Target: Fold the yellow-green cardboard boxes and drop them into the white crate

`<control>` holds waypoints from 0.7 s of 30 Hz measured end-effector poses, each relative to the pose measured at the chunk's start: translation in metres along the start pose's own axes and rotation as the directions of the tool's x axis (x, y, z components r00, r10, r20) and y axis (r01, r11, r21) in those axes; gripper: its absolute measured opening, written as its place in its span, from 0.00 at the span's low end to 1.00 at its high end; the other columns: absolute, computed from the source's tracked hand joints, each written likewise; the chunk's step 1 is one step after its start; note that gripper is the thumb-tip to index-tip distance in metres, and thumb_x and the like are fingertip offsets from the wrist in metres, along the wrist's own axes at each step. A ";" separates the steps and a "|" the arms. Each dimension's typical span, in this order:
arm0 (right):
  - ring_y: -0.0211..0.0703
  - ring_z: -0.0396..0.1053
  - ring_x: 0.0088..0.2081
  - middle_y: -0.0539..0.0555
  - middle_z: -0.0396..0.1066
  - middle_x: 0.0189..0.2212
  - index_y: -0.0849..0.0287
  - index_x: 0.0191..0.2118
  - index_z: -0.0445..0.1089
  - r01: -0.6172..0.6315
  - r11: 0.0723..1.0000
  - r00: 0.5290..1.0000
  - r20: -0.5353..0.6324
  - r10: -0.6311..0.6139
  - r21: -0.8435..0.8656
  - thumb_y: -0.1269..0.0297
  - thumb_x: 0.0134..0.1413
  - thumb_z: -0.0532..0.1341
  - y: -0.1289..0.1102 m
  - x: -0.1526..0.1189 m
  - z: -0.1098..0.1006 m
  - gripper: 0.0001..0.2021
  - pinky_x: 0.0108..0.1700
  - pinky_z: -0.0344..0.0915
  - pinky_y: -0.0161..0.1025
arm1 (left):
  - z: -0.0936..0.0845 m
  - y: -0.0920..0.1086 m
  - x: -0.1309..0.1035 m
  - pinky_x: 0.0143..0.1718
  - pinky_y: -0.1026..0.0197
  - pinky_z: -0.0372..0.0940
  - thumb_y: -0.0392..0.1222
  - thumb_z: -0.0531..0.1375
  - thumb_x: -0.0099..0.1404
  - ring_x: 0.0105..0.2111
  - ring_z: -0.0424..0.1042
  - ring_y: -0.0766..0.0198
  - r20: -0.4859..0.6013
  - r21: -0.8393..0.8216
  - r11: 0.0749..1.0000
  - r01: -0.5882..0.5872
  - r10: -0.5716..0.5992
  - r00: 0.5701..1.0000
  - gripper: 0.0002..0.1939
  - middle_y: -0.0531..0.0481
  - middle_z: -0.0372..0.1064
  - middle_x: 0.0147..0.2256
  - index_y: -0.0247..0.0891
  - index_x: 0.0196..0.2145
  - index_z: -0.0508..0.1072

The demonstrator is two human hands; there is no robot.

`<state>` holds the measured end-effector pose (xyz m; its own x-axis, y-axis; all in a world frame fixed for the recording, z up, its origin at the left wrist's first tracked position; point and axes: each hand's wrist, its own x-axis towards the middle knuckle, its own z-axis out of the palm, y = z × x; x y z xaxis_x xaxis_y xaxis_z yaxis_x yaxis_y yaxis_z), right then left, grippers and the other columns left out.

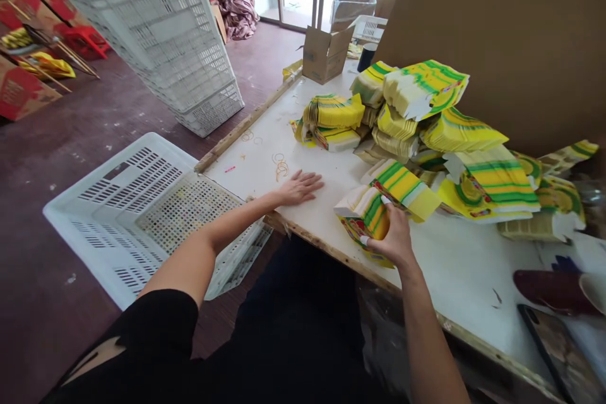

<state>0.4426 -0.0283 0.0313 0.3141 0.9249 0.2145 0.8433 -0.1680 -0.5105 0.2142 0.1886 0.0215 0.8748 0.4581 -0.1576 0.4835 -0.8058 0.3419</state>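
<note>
My left hand [299, 189] lies flat on the white tabletop [331, 167], fingers stretched out, holding nothing. Just beyond it are several loose rubber bands [280, 165]. My right hand [395, 232] grips a stack of yellow and green printed packaging sleeves [362, 211] near the table's front edge, thumb and fingers around its sides. Touching or close behind that stack is another bundle of the same packaging [404, 188]. Farther back, a heap of similar bundles [426, 85] is piled up, some tilted over others.
A white plastic crate [118, 167] stands on the floor left of the table, beside a tall stack of crates [161, 31]. An open cardboard box [326, 53] sits at the table's far end. At right lie a phone [563, 347] and a dark red cup-like object [546, 290].
</note>
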 end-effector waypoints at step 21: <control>0.67 0.63 0.50 0.62 0.63 0.48 0.55 0.57 0.54 -0.030 0.998 0.998 -0.057 0.027 -0.048 0.53 0.30 0.65 0.000 -0.003 0.007 0.42 0.52 0.60 0.64 | -0.054 -0.136 -0.001 0.65 0.44 0.42 0.47 0.40 0.70 0.67 0.44 0.48 -0.281 -0.176 0.668 0.723 -0.738 0.613 0.30 0.34 0.45 0.67 0.29 0.65 0.52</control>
<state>0.4384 -0.0287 0.0247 0.3615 0.8988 0.2480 0.8535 -0.2120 -0.4760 0.1458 0.3183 0.0252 0.1714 0.9812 -0.0892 0.9505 -0.1408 0.2771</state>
